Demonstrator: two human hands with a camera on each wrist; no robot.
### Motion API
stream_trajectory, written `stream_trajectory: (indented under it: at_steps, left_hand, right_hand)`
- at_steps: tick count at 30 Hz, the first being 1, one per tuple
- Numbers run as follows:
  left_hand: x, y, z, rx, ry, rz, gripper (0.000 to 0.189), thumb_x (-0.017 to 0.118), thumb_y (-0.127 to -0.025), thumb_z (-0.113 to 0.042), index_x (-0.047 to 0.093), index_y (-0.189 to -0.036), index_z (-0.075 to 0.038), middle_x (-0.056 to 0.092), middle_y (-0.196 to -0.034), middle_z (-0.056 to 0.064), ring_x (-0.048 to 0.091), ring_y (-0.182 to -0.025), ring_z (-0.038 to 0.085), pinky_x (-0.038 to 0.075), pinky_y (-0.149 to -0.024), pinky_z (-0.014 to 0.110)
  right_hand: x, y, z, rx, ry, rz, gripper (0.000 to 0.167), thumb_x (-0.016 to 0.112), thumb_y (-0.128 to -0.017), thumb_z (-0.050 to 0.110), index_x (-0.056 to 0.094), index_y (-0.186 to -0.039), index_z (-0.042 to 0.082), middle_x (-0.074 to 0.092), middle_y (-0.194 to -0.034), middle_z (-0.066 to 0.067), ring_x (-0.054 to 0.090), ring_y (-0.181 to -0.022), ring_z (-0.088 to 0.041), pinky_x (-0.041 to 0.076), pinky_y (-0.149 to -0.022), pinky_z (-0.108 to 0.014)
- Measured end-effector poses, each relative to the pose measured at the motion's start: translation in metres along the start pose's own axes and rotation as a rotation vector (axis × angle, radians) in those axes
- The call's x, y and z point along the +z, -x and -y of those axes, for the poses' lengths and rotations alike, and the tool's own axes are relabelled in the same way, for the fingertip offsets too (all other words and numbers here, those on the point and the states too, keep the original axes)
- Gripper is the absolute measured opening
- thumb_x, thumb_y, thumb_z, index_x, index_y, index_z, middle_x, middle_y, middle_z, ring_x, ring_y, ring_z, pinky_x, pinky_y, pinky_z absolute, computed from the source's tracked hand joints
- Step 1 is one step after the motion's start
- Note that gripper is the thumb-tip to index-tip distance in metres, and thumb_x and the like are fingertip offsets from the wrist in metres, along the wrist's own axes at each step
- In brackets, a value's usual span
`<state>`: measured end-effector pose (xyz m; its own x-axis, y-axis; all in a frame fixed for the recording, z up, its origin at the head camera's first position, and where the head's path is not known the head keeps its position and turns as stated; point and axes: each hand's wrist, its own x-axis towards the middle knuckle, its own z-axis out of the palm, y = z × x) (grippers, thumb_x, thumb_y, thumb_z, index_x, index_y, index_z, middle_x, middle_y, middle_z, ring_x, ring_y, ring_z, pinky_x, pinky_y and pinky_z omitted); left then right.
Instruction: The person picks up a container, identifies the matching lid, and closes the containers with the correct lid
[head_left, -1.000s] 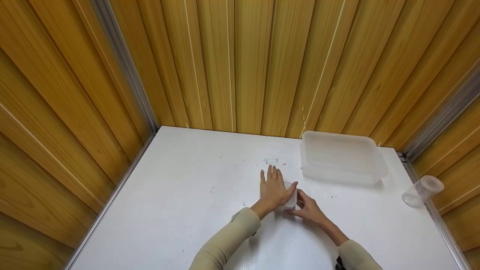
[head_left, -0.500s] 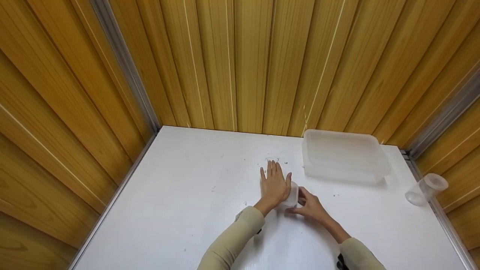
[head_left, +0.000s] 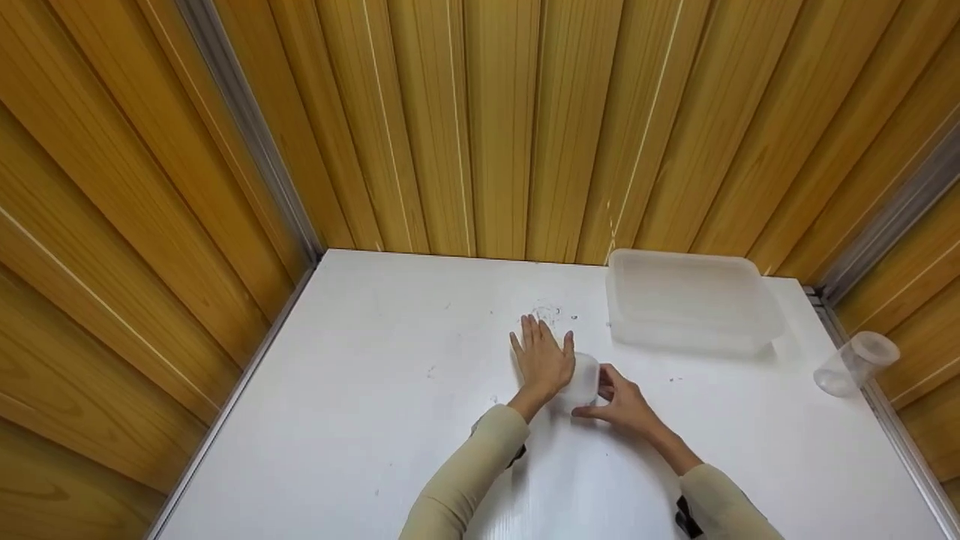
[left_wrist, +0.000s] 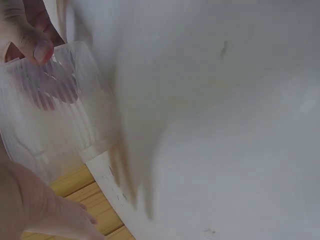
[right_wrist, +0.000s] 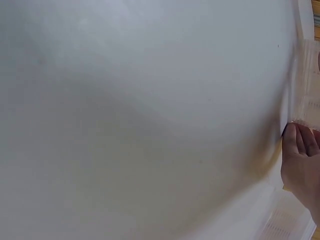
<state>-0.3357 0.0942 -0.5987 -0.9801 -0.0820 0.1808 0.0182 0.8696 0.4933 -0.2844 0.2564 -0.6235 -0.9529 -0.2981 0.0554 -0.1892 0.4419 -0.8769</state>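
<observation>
A small translucent plastic container (head_left: 583, 381) with ribbed walls is on the white table between my hands in the head view. My left hand (head_left: 544, 365) lies against its left side, fingers straight and pointing away, covering part of it. My right hand (head_left: 628, 403) holds the opposite side, thumb at the near side and fingers curled at the right side. In the left wrist view, the right hand's fingers show through the clear container (left_wrist: 55, 110), with my left hand (left_wrist: 45, 205) below. In the right wrist view, my right hand's fingertips (right_wrist: 291, 131) meet the container (right_wrist: 307, 90).
A large frosted plastic bin (head_left: 690, 300) stands at the back right of the white table (head_left: 360, 390). By the right edge is a clear plastic cup (head_left: 856, 365). Wood-look panels (head_left: 495, 127) wall the table's back and sides. Small dark marks dot the tabletop.
My left hand has shifted slightly left and away from me, uncovering more of the small container's top. The right hand keeps its hold. The head view has tilted a little.
</observation>
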Motion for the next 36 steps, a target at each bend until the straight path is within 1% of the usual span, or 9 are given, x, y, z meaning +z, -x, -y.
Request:
stream_trajectory:
  at_steps: [8,10,14,17,20,23,26,30,36]
  left_hand:
    - [-0.008,0.002,0.007,0.078,0.002,0.09,0.074,0.03,-0.107,-0.053,0.036,-0.156,0.002,0.026,-0.169,0.016,0.014,-0.161,0.03,0.007,-0.13,0.055]
    - [-0.012,0.004,0.01,0.133,-0.013,0.099,0.072,0.03,-0.108,-0.052,0.036,-0.156,0.002,0.026,-0.169,0.015,0.013,-0.161,0.029,0.008,-0.13,0.054]
    - [-0.025,0.012,0.019,0.284,-0.101,0.105,0.067,0.029,-0.109,-0.047,0.036,-0.157,-0.001,0.025,-0.17,0.012,0.012,-0.161,0.026,0.009,-0.13,0.053]
    - [-0.034,0.016,0.033,0.403,-0.201,0.057,0.063,0.032,-0.11,-0.044,0.038,-0.156,-0.003,0.028,-0.169,0.01,0.017,-0.16,0.024,0.014,-0.13,0.052]
    - [-0.042,0.014,0.051,0.517,-0.31,-0.029,0.058,0.036,-0.11,-0.043,0.044,-0.154,-0.006,0.035,-0.166,0.006,0.024,-0.158,0.022,0.021,-0.128,0.05]
    - [-0.048,0.01,0.074,0.586,-0.365,-0.089,0.056,0.041,-0.108,-0.043,0.049,-0.152,-0.01,0.04,-0.164,0.004,0.03,-0.156,0.021,0.026,-0.127,0.047]
    - [-0.056,0.005,0.095,0.602,-0.339,-0.092,0.058,0.046,-0.105,-0.047,0.051,-0.151,-0.011,0.042,-0.162,0.005,0.032,-0.155,0.023,0.028,-0.126,0.048]
    - [-0.073,0.001,0.118,0.576,-0.293,-0.065,0.067,0.05,-0.101,-0.055,0.048,-0.153,-0.013,0.042,-0.162,0.008,0.033,-0.155,0.027,0.028,-0.125,0.052]
    - [-0.1,-0.003,0.152,0.531,-0.268,-0.081,0.074,0.056,-0.098,-0.056,0.044,-0.155,-0.01,0.041,-0.162,0.014,0.033,-0.154,0.032,0.028,-0.124,0.057]
  right_hand:
    - [-0.002,0.002,0.0,0.011,-0.007,-0.006,0.088,0.094,-0.072,0.024,0.046,-0.142,0.0,0.063,-0.132,-0.022,0.063,-0.125,-0.04,0.051,-0.107,-0.051]
    - [-0.002,0.003,0.0,-0.002,-0.003,-0.013,0.089,0.094,-0.074,0.024,0.045,-0.144,-0.001,0.063,-0.133,-0.023,0.062,-0.127,-0.04,0.05,-0.108,-0.051]
    - [0.001,0.004,-0.002,-0.014,0.002,-0.022,0.091,0.093,-0.075,0.025,0.043,-0.147,-0.001,0.061,-0.136,-0.024,0.058,-0.13,-0.041,0.046,-0.113,-0.052]
    - [0.005,0.005,-0.002,-0.01,0.008,-0.022,0.094,0.092,-0.075,0.026,0.04,-0.149,-0.001,0.06,-0.137,-0.024,0.057,-0.131,-0.042,0.044,-0.114,-0.054]
    - [0.005,0.006,-0.001,0.002,0.019,-0.028,0.098,0.093,-0.075,0.026,0.037,-0.152,0.001,0.061,-0.137,-0.023,0.057,-0.131,-0.041,0.044,-0.114,-0.056]
    - [0.002,0.005,0.0,0.013,0.037,-0.029,0.103,0.092,-0.075,0.026,0.032,-0.155,0.003,0.06,-0.137,-0.024,0.058,-0.13,-0.042,0.045,-0.113,-0.057]
    - [0.0,0.004,0.002,0.021,0.045,-0.013,0.105,0.092,-0.076,0.025,0.028,-0.157,0.005,0.059,-0.139,-0.025,0.059,-0.129,-0.043,0.045,-0.112,-0.057]
    - [-0.003,0.0,0.005,0.016,0.046,0.015,0.104,0.092,-0.076,0.024,0.027,-0.155,0.005,0.058,-0.14,-0.027,0.06,-0.127,-0.044,0.046,-0.111,-0.057]
    - [-0.004,-0.011,0.011,0.061,0.024,-0.018,0.103,0.094,-0.073,0.02,0.03,-0.153,0.004,0.059,-0.137,-0.028,0.06,-0.126,-0.046,0.047,-0.111,-0.057]
